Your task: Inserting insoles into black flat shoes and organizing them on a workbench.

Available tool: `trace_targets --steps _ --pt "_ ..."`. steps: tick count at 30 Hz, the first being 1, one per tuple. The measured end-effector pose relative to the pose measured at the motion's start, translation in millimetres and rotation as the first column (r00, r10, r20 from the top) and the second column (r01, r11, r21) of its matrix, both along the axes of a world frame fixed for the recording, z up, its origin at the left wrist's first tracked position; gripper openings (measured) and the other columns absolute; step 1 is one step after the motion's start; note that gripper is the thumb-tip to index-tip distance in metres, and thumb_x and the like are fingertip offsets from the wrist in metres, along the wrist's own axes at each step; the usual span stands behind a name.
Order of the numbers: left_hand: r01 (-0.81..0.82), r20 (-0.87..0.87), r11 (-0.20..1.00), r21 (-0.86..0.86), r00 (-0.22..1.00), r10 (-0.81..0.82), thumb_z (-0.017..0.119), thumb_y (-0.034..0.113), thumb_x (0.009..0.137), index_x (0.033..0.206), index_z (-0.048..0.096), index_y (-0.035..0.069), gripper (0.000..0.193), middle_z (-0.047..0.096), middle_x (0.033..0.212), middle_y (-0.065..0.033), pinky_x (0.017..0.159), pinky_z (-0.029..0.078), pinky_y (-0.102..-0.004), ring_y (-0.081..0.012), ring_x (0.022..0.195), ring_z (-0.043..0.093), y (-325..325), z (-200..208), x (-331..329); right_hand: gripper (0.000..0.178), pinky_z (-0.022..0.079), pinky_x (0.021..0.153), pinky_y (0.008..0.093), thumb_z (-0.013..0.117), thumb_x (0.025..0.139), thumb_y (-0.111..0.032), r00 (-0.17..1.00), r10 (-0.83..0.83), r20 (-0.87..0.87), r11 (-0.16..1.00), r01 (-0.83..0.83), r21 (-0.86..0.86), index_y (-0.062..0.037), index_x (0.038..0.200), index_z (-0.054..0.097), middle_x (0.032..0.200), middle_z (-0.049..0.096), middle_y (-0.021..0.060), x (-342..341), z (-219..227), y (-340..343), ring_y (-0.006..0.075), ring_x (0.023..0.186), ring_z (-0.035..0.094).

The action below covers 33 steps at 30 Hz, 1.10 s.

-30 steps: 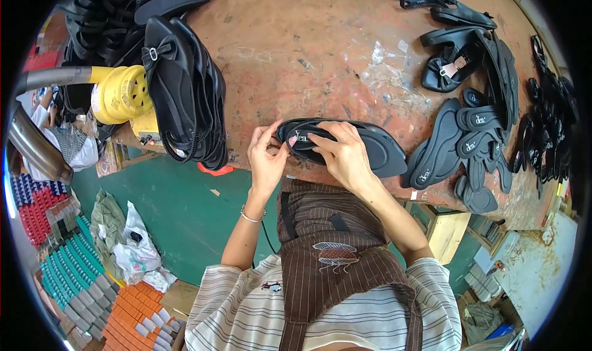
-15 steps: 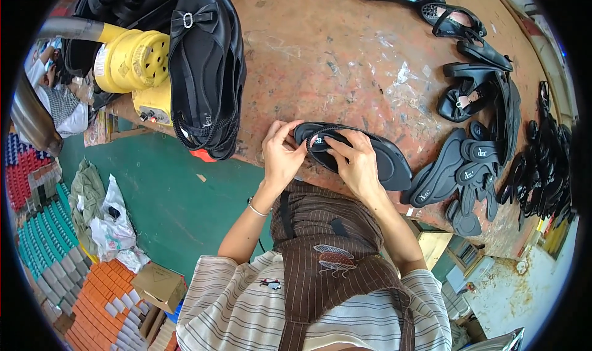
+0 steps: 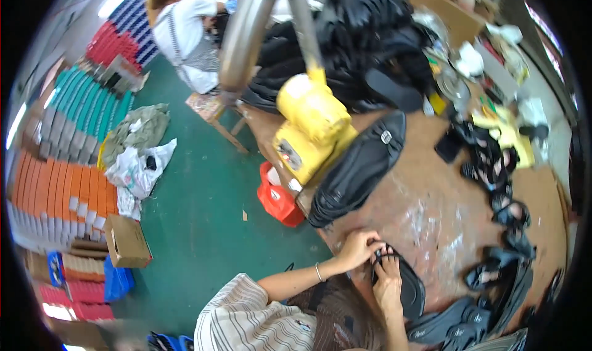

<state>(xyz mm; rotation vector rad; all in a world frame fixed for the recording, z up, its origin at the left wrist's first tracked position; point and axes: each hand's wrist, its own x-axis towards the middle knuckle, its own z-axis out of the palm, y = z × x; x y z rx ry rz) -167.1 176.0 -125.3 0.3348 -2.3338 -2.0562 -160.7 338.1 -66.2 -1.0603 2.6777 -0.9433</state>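
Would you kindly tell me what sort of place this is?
Probably a footwear workshop: a stack of black sandals lies beside a yellow machine, and loose dark soles are spread on the worn worktable.

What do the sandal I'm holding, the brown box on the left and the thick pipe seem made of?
Sandal: maybe rubber or imitation leather, judging by its smooth, dull black surface. Box: likely cardboard, with matte brown sides. Pipe: probably metal, from its greyish sheen.
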Motion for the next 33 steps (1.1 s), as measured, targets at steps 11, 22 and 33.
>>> trace_targets --steps 11,22,33 --pt "0.004 -0.034 0.967 -0.256 0.999 -0.014 0.072 0.015 0.083 0.083 0.061 0.001 0.018 0.061 0.065 -0.0129 0.057 0.044 -0.0401 -0.0261 0.058 0.059 -11 29 -10 0.034 0.016 0.118 0.0575 0.058 0.073 -0.003 0.92 -0.31 -0.241 0.899 0.366 0.241 -0.0061 0.103 0.075 0.118 0.065 0.0244 29 1 16 0.0392 0.122 0.056" --pt "0.385 0.094 0.734 -0.559 0.909 -0.405 0.057 0.019 0.086 0.091 0.059 0.0 0.019 0.064 0.068 -0.0222 0.06 0.052 -0.0525 -0.0427 0.064 0.065 55 53 80 0.068 0.04 0.103 0.0365 0.077 0.078 -0.009 0.566 -0.767 0.302 0.483 0.82 -0.307 -0.0014 0.139 0.048 0.128 0.057 0.0173 -50 -3 95 0.0303 0.115 0.056" --pt "0.306 -0.215 0.511 -0.803 0.651 -0.728 0.073 0.031 0.074 0.099 0.068 0.001 0.039 0.06 0.111 -0.0174 0.103 0.036 -0.0576 -0.0389 0.12 0.049 56 45 108 0.068 0.026 0.114 0.0577 0.07 0.063 0.005 0.88 -0.472 0.051 0.872 0.475 -0.117 -0.0032 0.129 0.056 0.116 0.067 0.0166 54 31 51 0.0304 0.118 0.061"
